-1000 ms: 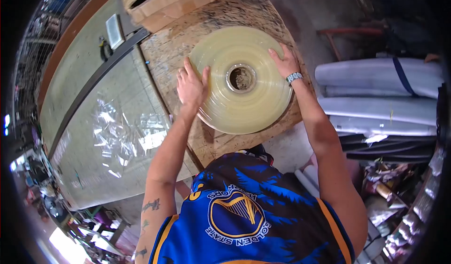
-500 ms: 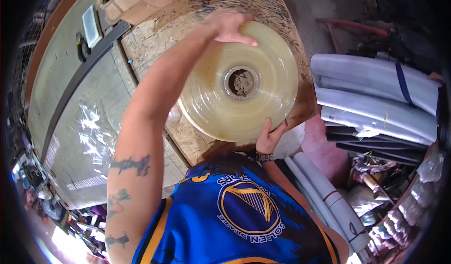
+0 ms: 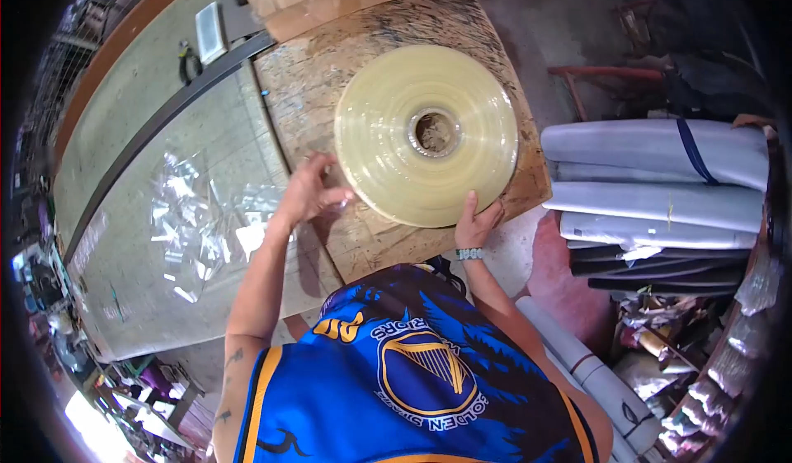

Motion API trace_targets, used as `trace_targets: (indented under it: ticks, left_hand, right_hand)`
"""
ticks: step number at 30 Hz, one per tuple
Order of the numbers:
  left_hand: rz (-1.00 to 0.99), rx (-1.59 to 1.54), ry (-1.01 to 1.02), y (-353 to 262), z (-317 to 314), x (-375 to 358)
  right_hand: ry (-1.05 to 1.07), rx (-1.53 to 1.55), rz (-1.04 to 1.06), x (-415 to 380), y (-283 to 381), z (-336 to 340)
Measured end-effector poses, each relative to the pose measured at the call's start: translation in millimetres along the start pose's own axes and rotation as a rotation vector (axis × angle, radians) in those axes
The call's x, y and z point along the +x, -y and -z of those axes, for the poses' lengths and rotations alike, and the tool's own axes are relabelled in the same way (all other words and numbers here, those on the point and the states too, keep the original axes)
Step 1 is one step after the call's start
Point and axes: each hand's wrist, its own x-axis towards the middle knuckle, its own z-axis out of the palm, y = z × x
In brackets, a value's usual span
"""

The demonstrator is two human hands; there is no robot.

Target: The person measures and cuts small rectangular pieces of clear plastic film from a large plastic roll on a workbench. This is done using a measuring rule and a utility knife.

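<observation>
A large roll of clear, yellowish plastic film [image 3: 379, 125] lies flat on a worn wooden board, the hollow of its core facing up. At its lower right edge my right hand [image 3: 477, 222] grips the roll, thumb on the upper face and fingers against the side. My left hand [image 3: 307, 189] is just off the roll's left edge, thumb and fingers apart. Something small and see-through shows by the left thumb.
Clear plastic scraps [image 3: 194, 224] lie on the glass-like tabletop to the left, with pliers [image 3: 190, 63] and a white rectangular object [image 3: 210, 32] farther back. A cardboard box [image 3: 346, 0] borders the board. Grey rolls [image 3: 652, 162] are stacked at right.
My left hand has come off the roll's far side and drawn back to its left edge. The roll sits slightly differently in view; my right hand stays at its lower right edge.
</observation>
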Motion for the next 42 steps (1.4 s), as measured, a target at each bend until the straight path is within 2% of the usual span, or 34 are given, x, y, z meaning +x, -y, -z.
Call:
trace_targets:
  ticks: [2,4,6,9,12,14,15,18,19,22,24,25,26,27,28,29,30,32,34,36,37,39,40,41,42]
  left_hand:
    - [-0.01,0.069,0.079,27,-14,-20]
    - [0.052,-0.016,0.131,28,-17,-33]
    - [-0.006,0.228,0.01,32,-2,-46]
    - [0.053,0.478,-0.185,35,52,-63]
    - [0.152,0.676,-0.337,69,123,-81]
    - [0.206,0.718,-0.368,104,163,-91]
    - [0.253,0.745,-0.386,118,179,-95]
    - [0.362,0.797,-0.473,150,222,-111]
    - [0.381,0.8,-0.464,153,235,-119]
    - [0.297,0.797,-0.403,173,261,-144]
    - [0.204,0.669,-0.281,175,276,-168]
    - [0.249,0.558,-0.206,191,287,-175]
    - [0.362,0.505,-0.146,163,289,-185]
    - [0.407,0.493,-0.137,162,295,-197]
    - [0.522,0.477,-0.114,128,293,-203]
    - [0.58,0.425,-0.167,99,288,-209]
    - [0.533,0.415,-0.236,96,282,-214]
    - [0.414,0.407,-0.4,50,250,-195]
    - [0.184,0.221,-0.512,18,193,-153]
    - [-0.013,-0.052,-0.51,-14,109,-95]
    - [-0.008,0.013,-0.463,-43,70,-69]
    - [0.043,0.037,-0.483,-33,-15,-2]
    - [0.351,0.043,-0.325,-62,-32,16]
    - [0.456,0.154,-0.309,-73,-53,35]
    - [0.431,0.275,-0.429,-69,-71,48]
  right_hand:
    - [0.026,-0.025,-0.033,1,-5,0]
    - [0.021,-0.025,-0.013,1,-9,-4]
    - [-0.027,-0.001,0.055,2,-11,-6]
    - [-0.019,0.052,0.034,6,-13,-7]
    - [-0.017,0.068,-0.006,6,-10,-7]
    - [-0.013,0.068,-0.024,7,-7,-6]
    - [0.066,0.04,-0.07,9,-4,0]
    - [0.157,0.179,-0.097,5,-9,7]
    - [0.252,0.335,-0.184,2,-13,11]
    - [0.196,0.49,-0.061,-10,-21,18]
    - [0.17,0.243,0.001,1,-22,30]
    - [0.147,0.117,0.029,9,-21,40]
    - [0.157,0.081,0.044,20,-12,51]
    - [0.165,0.047,0.056,35,3,60]
    - [0.173,0.016,0.065,50,10,61]
    - [0.148,0.038,0.101,67,6,59]
    - [0.17,0.056,0.107,86,1,56]
    - [0.221,0.08,0.123,127,-15,39]
    - [0.225,-0.016,0.223,165,-14,20]
    - [0.26,-0.179,0.324,193,18,1]
    - [0.324,-0.237,0.334,208,34,-7]
    - [0.411,-0.177,0.354,232,52,-32]
    - [0.458,-0.146,0.359,242,57,-42]
    - [0.516,-0.159,0.343,251,62,-49]
    - [0.573,-0.17,0.32,258,66,-54]
